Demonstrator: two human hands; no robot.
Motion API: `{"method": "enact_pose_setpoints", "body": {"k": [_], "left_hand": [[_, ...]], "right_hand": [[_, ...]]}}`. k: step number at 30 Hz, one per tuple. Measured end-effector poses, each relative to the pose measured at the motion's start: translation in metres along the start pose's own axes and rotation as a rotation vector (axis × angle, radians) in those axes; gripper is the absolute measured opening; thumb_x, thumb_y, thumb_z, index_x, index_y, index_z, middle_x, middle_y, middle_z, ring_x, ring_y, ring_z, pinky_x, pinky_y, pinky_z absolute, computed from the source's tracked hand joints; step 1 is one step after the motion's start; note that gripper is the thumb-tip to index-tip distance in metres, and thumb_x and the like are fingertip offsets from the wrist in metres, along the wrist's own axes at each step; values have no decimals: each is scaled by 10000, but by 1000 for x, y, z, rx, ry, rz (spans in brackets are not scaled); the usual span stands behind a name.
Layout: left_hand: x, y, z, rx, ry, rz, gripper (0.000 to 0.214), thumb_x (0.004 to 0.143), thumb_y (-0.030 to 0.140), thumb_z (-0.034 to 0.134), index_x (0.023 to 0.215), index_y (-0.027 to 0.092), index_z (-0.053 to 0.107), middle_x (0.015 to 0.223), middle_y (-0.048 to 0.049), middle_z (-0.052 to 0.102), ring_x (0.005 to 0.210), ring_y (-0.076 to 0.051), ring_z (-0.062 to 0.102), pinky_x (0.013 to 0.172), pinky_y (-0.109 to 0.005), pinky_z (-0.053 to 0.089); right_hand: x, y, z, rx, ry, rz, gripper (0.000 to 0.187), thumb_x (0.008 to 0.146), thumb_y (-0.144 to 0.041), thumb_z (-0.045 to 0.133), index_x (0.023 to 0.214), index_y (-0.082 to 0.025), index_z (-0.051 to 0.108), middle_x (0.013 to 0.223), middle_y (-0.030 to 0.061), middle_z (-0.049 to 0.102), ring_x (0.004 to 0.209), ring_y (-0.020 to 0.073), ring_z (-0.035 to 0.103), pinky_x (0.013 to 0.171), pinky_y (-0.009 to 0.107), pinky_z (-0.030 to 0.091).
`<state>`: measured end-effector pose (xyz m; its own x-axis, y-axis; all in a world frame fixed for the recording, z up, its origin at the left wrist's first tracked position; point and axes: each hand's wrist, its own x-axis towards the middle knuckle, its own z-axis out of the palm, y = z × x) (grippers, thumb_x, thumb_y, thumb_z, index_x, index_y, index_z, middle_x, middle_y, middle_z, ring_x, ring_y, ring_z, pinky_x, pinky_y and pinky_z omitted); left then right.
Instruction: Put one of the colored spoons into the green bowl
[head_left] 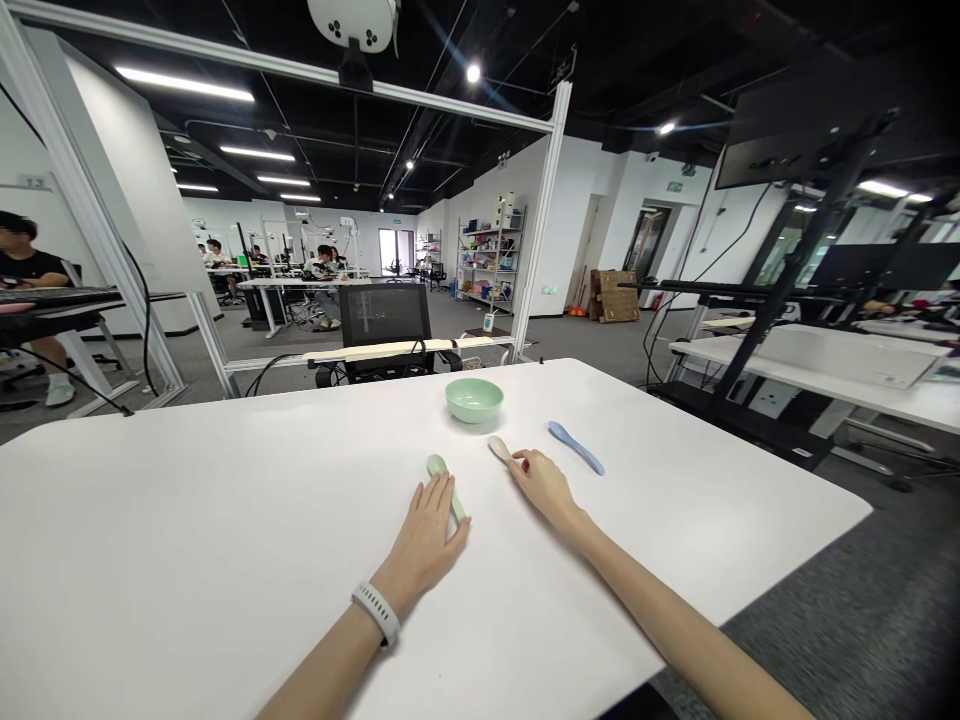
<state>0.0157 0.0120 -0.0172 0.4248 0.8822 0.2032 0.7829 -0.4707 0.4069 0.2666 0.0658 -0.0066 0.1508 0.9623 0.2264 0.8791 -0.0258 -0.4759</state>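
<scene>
On the white table my left hand lies flat, fingers together and stretched out, resting beside and partly over the handle of a pale green spoon. My right hand lies over the handle of a beige spoon, fingers curled down on it; only the spoon's bowl shows. A blue spoon lies just right of that hand, untouched. A mint green bowl stands upright beyond the spoons, apart from both hands. A white band is on my left wrist.
A black office chair stands behind the table's far edge. A metal frame rises around the table. To the right are a black stand and another white desk. People sit at desks at far left and in the background.
</scene>
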Motion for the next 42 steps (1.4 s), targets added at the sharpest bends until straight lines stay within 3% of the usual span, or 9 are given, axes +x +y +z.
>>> {"method": "enact_pose_setpoints", "body": {"k": [7,11,15,18,22,25,31,35,42], "left_hand": [[2,-5,8,54,71,60,734,1043,566,329,1644,145,338,1732,-173,396,1639,-278,318,1357,-568,272],[8,-22,-7,101,165,51,707,1049,550,321,1635,158,369,1714,-175,424,1623,-280,355,1339,-566,315],[0,-79,-48,207,317,-54,686,1049,515,296,1598,126,433,1680,-193,470,1593,-295,414,1315,-557,358],[-30,-141,-83,327,407,-168,693,1021,504,320,1545,86,497,1612,-227,552,1538,-333,497,1273,-583,407],[-92,-210,-117,447,341,-392,689,980,442,318,1506,51,532,1590,-238,576,1535,-337,499,1275,-562,390],[-129,-240,-130,487,236,-577,716,971,441,261,1510,56,533,1614,-174,571,1553,-291,477,1297,-451,352],[-149,-256,-130,440,211,-682,749,953,445,208,1484,51,561,1619,-177,557,1542,-312,490,1251,-481,402],[-148,-254,-128,424,219,-681,763,953,475,199,1491,71,558,1633,-174,541,1553,-315,477,1262,-493,383],[-147,-244,-132,386,154,-698,836,969,476,102,1527,-7,496,1683,-225,450,1594,-362,400,1277,-534,338]], "right_hand": [[2,2,0,20,29,-6,412,1073,-454,489,1210,-168,752,1064,132,768,937,274,732,790,332,490],[14,11,-7,1,60,-81,428,1087,-416,436,1216,-148,744,1118,158,759,960,279,731,845,351,516],[37,27,-14,-50,73,-252,415,1079,-283,394,1211,-116,750,1214,198,750,1116,304,717,1010,389,518],[51,41,-15,-86,44,-333,423,1058,-210,386,1269,-103,737,1304,202,739,1241,316,684,1112,425,486],[57,54,-8,-40,0,-376,460,1049,-194,387,1357,-56,699,1424,228,691,1356,332,635,1188,471,451],[56,59,-2,43,-23,-366,445,1034,-198,429,1359,-87,711,1478,206,664,1420,322,599,1224,487,428],[53,60,2,135,-46,-318,409,1013,-204,483,1304,-140,762,1466,164,683,1460,301,570,1255,493,406],[52,62,3,134,-48,-317,414,1029,-214,474,1318,-140,761,1476,163,676,1470,293,561,1260,481,405],[53,64,5,103,-66,-323,444,1038,-199,446,1364,-103,731,1509,176,646,1495,287,531,1277,467,381]]}}
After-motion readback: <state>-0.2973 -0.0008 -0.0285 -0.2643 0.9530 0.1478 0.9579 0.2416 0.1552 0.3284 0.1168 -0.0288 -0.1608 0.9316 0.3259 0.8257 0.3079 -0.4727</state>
